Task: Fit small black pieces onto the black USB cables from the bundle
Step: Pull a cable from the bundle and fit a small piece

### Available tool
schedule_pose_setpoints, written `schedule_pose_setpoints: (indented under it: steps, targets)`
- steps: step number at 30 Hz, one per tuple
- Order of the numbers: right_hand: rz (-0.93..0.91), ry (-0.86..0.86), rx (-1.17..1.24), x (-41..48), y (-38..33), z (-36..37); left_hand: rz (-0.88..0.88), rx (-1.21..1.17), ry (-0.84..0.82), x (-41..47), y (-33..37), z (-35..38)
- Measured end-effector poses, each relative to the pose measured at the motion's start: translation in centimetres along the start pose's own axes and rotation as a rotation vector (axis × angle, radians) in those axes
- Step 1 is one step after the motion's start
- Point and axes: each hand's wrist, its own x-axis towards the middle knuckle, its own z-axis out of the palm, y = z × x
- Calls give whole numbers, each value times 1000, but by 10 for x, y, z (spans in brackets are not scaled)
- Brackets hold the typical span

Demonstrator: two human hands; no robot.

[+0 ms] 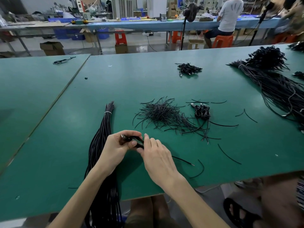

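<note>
Held between both hands just above the green table, near its front edge: one black USB cable, with its metal plug poking out to the left. Trails a thin tail from under the right palm onto the tabletop, ending in a bare tip.

Looks light and limp along the cord, stiff only at the moulded body behind the plug. Best taken at that stiff part, with the cord pinched close beside it to prevent buckling during the push of a piece. Seems smooth-jacketed and probably a little slippery, so calls for a firm pinch rather than a loose one. Appears robust overall, save perhaps at the bare tip.

Left hand: palm turned inward, fingers curled over the plug end, thumb pressed on the cable from the near side. Grips it fully. Right hand: back uppermost, wrist angled in from the right. Nips the cable between forefinger and thumb just beside the left thumb, other fingers loosely bent. No telling if any small piece already under those fingertips.

Just to the left, partly under the left forearm: the bundle, tied with a white band. Further back, well apart from the hands: the heap of small black pieces
</note>
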Motion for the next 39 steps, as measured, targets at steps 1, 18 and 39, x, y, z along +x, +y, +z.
schedule_pose_setpoints:
  steps: [1, 18, 39]
  targets:
    - [7, -6, -4, 0, 0, 0, 4, 13, -1, 0, 1, 0]
    - [-4, -7, 159, -4, 1, -12, 29, -90, -25, -2, 7, 0]
    - [-4, -40, 268, -2, 0, -16, -80, -38, -122, 2, 16, 2]
